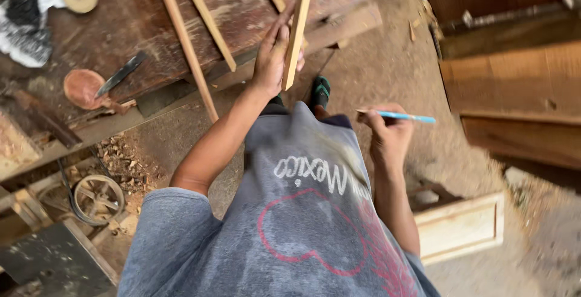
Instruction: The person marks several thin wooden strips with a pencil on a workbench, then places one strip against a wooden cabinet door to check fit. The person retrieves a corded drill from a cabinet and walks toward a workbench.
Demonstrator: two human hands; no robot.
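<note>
Sawdust floor, left hand (273, 55) holding wood strip (298, 28) near-upright

Your left hand (273, 55) is up and well out in front of you, arm stretched nearly straight from the sleeve, forearm bare, wrist turned slightly inward. Its fingers (279, 28) lie long and close together, thumb tucked behind (you can't see it from here), pinching flat. Your right hand (387, 130) sits lower and nearer your chest, elbow bent sharply, forearm running back along your side. That one is curled into a loose fist, knuckles toward the camera.
</note>
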